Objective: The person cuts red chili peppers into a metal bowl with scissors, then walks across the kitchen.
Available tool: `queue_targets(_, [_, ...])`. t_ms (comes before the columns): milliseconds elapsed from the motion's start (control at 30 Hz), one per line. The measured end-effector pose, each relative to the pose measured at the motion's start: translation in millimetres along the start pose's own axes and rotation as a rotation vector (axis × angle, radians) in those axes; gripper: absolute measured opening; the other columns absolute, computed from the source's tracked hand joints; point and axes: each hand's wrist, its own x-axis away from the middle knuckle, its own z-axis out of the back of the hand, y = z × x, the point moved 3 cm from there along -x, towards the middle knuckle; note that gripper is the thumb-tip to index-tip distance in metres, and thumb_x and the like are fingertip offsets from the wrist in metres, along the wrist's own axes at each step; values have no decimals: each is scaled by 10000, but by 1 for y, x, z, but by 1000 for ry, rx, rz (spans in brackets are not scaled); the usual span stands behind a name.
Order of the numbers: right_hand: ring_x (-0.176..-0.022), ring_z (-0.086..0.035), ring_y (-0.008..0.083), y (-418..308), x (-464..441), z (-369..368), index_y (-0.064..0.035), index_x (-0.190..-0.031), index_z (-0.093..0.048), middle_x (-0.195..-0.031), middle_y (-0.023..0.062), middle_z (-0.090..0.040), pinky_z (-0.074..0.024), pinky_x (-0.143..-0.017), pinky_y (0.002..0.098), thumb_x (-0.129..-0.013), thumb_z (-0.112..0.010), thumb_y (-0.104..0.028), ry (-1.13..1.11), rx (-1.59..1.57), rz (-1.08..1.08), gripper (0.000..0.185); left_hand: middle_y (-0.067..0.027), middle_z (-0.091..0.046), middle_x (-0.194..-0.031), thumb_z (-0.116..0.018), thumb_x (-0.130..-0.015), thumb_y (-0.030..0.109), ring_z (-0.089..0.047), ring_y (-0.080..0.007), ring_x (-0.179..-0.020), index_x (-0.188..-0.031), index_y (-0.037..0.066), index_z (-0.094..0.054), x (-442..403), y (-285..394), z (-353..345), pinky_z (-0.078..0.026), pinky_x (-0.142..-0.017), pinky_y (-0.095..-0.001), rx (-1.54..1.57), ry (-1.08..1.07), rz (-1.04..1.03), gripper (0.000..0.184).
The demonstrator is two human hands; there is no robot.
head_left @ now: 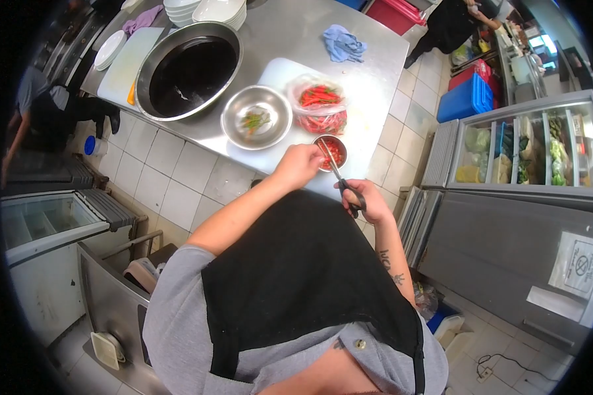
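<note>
My right hand (369, 200) grips the black handles of a pair of scissors (341, 182), their blades reaching over a small metal bowl (344, 162). Cut red chilies (334, 153) lie in that bowl. At its left rim my left hand (300, 166) is closed in a pinch, fingertips close to the blades; what they hold is too small to make out. Just beyond stands an open plastic bag (303, 122) of whole red chilies (319, 96). Left of the bag, a wider metal bowl (280, 126) holds green stems (253, 122). A white cutting board (366, 125) lies underneath.
A large metal basin (236, 62) of dark liquid stands on the steel table (277, 29), with stacked white bowls (221, 10) behind. A blue cloth (344, 44) lies farther back. Other people are at far left and top right. A glass-topped fridge (527, 151) is at right.
</note>
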Motion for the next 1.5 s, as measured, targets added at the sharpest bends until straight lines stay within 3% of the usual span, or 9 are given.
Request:
queue_targets(467, [-532,-572,92,-3,2,1,-5,-1148,-677,-675,6,-620,-446,-482,245,-907,-768,-397,-15,9,1,469,-140,-696,-721,-700,-923,120,-661,-220,-630,-948,-15,-714,-1,7,5,-517,-633,-354,-91,37,-3,138])
queue_targets(800, [-558,-586,97,-6,3,4,-3,-1187,-660,-697,9,-633,-457,-513,252,-939,-720,-356,-67,-27,38,435,-137,-687,-713,-689,-927,113,-635,-198,-609,-951,-11,-711,0,8,1,-508,-618,-352,-23,12,-10,128])
queue_targets(1100, [-517,-557,82,-2,3,1,-3,-1138,-680,-672,0,-606,-439,-477,241,-906,-780,-371,-5,24,-36,446,-165,-677,-699,-713,-907,133,-655,-262,-620,-914,-11,-715,0,10,4,-506,-618,-387,-110,44,-27,144])
queue_targets(1267, [-522,-565,82,0,3,2,-4,-1145,-677,-672,2,-616,-443,-481,238,-906,-773,-388,-39,-15,26,462,-177,-676,-707,-729,-902,149,-659,-278,-628,-904,-12,-703,0,4,6,-507,-621,-395,-176,90,-6,163])
queue_targets(1500, [-542,-578,91,-6,6,1,3,-1168,-665,-685,6,-629,-449,-500,244,-905,-770,-398,-49,-11,29,491,-180,-682,-717,-711,-906,130,-664,-293,-634,-911,-20,-688,2,4,2,-510,-624,-384,-75,85,-33,152])
